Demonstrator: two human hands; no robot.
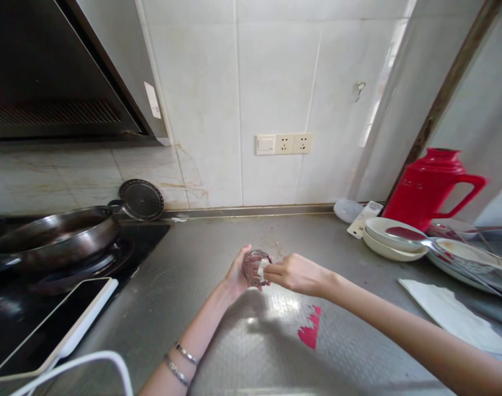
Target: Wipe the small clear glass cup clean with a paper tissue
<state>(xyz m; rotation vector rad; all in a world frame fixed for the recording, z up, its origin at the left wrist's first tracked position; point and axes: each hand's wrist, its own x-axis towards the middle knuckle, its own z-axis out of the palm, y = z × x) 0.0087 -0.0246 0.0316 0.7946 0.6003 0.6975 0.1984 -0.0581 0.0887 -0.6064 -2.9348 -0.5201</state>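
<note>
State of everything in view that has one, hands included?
Left hand: holding glass bowl
Right hand: pinching white tissue at the bowl's mouth
Pan: uncovered
Black disc: propped on edge
Phone: screen dark
Sockets: nothing plugged in
Red flask: standing

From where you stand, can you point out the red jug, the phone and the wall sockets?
Red jug (pixel 424 190): head view, on its body.
Phone (pixel 55 324): head view, on its dark screen.
Wall sockets (pixel 293 144): head view, on the middle of the pair.
</note>
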